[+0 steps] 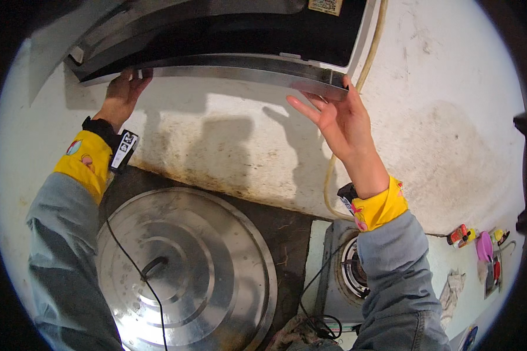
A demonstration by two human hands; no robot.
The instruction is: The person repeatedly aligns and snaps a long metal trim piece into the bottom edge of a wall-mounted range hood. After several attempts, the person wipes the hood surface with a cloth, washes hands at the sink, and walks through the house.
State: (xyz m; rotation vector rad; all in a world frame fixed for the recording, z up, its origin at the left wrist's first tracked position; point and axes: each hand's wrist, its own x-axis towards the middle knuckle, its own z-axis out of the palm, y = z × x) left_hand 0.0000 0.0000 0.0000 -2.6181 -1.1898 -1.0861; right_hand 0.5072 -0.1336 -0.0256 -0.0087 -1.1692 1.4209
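A dark range hood (228,35) hangs on the wall above, with a long metal strip (240,67) along its lower edge. My left hand (123,93) reaches up and grips the left end of that strip, fingers curled under it. My right hand (339,120) is raised at the strip's right end, fingers spread, fingertips touching or just below the metal corner. Both forearms wear grey sleeves with yellow cuffs and dark wrist bands.
A large round steel lid (187,269) with a handle covers a pot below. A gas burner (351,269) sits to its right. A hose (369,52) runs down the stained white wall (451,117). Small colourful items (480,243) and a rag (451,289) lie at right.
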